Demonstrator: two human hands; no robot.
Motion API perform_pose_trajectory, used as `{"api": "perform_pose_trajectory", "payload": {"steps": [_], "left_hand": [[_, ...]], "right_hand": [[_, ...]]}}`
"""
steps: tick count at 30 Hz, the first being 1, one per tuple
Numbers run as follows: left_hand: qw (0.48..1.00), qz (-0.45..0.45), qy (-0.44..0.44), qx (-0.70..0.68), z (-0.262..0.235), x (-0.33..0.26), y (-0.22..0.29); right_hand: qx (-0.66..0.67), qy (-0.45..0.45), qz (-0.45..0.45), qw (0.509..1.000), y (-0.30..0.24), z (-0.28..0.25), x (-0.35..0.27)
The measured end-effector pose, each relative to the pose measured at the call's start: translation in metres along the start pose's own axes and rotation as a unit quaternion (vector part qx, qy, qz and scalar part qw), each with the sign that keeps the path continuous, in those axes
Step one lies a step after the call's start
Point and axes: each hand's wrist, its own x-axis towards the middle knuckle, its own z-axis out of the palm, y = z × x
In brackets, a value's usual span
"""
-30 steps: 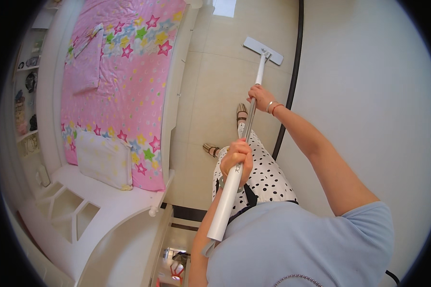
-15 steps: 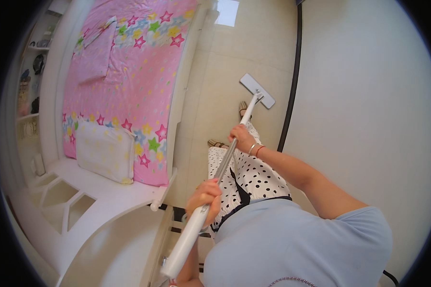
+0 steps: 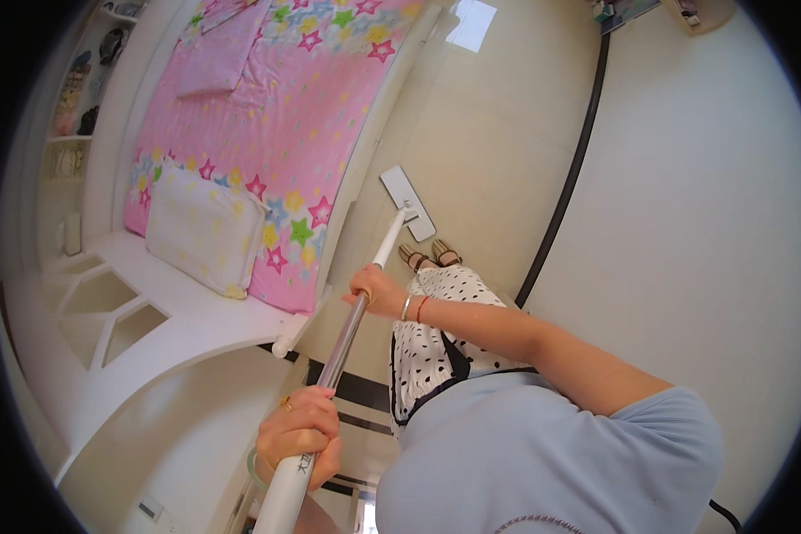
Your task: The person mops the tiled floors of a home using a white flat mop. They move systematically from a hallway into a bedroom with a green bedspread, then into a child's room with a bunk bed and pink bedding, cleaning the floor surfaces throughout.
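A flat mop (image 3: 336, 360) with a white and metal pole runs slantwise from the lower left up to its flat rectangular head. That white head (image 3: 424, 220) lies on the tiled floor, just beyond my sandalled feet and beside the bed. Lower on the picture, my left hand (image 3: 301, 434) is wrapped round the thick white upper part of the pole. My right hand (image 3: 378, 292) grips the pole farther down, where metal meets white. Both hands are closed, and the pole hides part of the left palm.
On the left stands a bed (image 3: 285, 116) with pink star-patterned bedding and a pale pillow (image 3: 206, 230). Its white headboard (image 3: 178, 325) has cut-out shapes. A white wall (image 3: 676, 196) with a dark skirting strip (image 3: 568, 191) bounds the right. Shelves (image 3: 84, 80) holding small things are at far left.
The mop head has moved left and nearer to me, toward the bed. Both hands shifted left with the pole, the left one also lower. My feet now stand side by side.
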Motion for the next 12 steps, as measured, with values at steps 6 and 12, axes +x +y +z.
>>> {"api": "perform_pose_trajectory", "payload": {"steps": [6, 12], "left_hand": [[0.998, 0.049, -0.008, -0.029, 0.029, -0.006, -0.002], [0.988, 0.089, 0.072, -0.102, 0.074, 0.004, -0.046]], "right_hand": [[-0.146, -0.231, 0.024, 0.962, -0.021, -0.059, -0.005], [-0.193, -0.271, 0.110, 0.937, 0.029, -0.119, -0.020]]}}
